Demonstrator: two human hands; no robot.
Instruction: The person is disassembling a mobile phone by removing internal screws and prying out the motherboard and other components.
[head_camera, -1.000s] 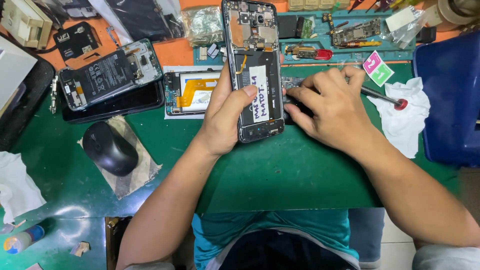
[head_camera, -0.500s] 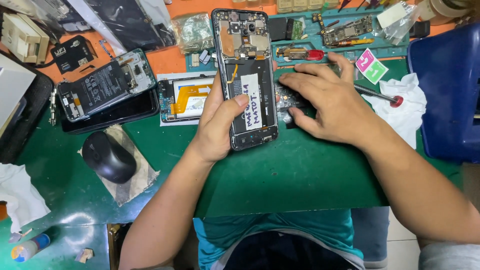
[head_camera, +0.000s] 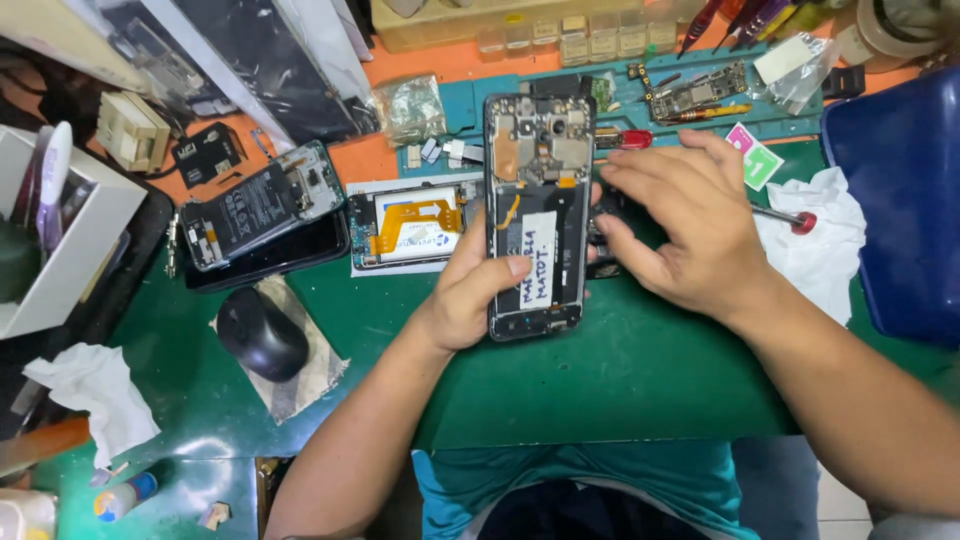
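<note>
Steadying opened phone (head_camera: 535, 215) on green surface (head_camera: 620, 380), left hand (head_camera: 475, 290) grasping its edge; right hand (head_camera: 690, 230) loosely curled beside it, holding nothing visible. Next: careful fingertip work inside.

Green table (head_camera: 640, 390), orange strip at the back; black phone frame (head_camera: 537, 215) wearing a white label, orange ribbon cable (head_camera: 415, 220) beside it, teal shirt (head_camera: 600, 485) below.

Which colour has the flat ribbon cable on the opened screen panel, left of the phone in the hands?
Orange, on the flat ribbon cable; the head view shows it.
</note>
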